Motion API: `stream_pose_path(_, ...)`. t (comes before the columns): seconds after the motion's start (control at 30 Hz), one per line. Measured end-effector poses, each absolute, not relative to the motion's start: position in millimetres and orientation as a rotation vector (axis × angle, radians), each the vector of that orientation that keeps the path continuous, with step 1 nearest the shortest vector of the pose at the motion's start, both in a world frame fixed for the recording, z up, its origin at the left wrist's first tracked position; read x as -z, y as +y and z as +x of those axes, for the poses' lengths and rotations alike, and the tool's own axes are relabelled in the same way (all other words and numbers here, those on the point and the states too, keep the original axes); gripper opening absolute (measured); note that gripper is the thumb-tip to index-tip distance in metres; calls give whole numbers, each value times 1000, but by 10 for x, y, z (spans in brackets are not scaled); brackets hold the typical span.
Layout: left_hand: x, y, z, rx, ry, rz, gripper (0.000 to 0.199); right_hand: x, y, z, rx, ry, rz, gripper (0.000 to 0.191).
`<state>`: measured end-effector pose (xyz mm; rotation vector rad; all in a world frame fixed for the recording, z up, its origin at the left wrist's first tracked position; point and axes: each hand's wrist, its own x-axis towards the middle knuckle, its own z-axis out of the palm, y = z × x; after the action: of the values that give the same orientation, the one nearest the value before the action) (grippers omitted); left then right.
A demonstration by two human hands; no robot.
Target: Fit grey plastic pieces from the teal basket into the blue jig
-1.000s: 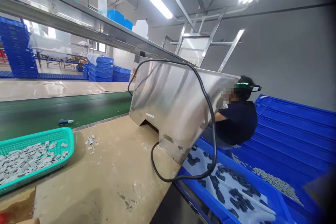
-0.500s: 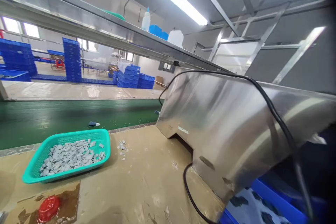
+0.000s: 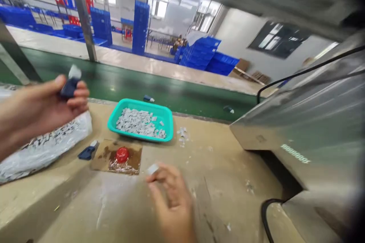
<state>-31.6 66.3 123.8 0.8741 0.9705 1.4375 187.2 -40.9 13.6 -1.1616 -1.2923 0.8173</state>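
Note:
At the left, my left hand [image 3: 54,102] grips a small dark blue plastic part with a pale end [image 3: 68,86], held up above the bench and slightly blurred. My right hand [image 3: 173,201] pinches a small light grey plastic piece [image 3: 153,169] between thumb and fingers, over the bench in front. A turquoise basket [image 3: 169,131] with many similar grey pieces [image 3: 137,120] stands beyond the hands. Between them, a red cap-like object [image 3: 122,154] sits on a wet brown sheet [image 3: 101,162]. Another dark blue part with a pale end [image 3: 87,152] lies beside that sheet.
A clear plastic bag [image 3: 71,136] of small pieces lies at the left, under my left forearm. Beyond the tan bench runs a green conveyor belt [image 3: 119,79] carrying further blue parts. A metal housing [image 3: 319,136] with a black cable [image 3: 265,216] stands at the right.
The view has swung down and to the left. Both hands have come into sight, each holding a part; neither showed before. The bag at the left is newly visible.

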Motion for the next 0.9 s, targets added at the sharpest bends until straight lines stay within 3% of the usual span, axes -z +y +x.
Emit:
stream_pose_path(0.13,-1200,1478,-396,-941,1401,1778,56,-422,-26,2275,-831,-1478,-1209,24)
stream_pose_path(0.23,-909,1966,-555,-633,1676,1914,62,-588,495,2367,-788,-1708,-1242,16)
stream_pose_path(0.43,-462,2624,-790,-350,2054,2040,43,-457,1385,2197,-144,-2174,-1820,28)
stream_pose_path(0.57,-317,2868,-577,-218,2110,2178,36,-301,1591,2034,-41,-2198,-1981,27)
stream_pose_path(0.73,-369,2322,-337,-226,2187,2305,48,-291,1704,2006,-46,-2215,-2083,24)
stream_pose_path(0.83,-490,1574,-379,-241,2109,2589,37,-330,1652,2038,-76,-2227,-2015,23)
stream_pose_path(0.9,-487,1087,-446,-43,2028,2509,31,-357,1511,2061,-297,-2118,-1884,24)
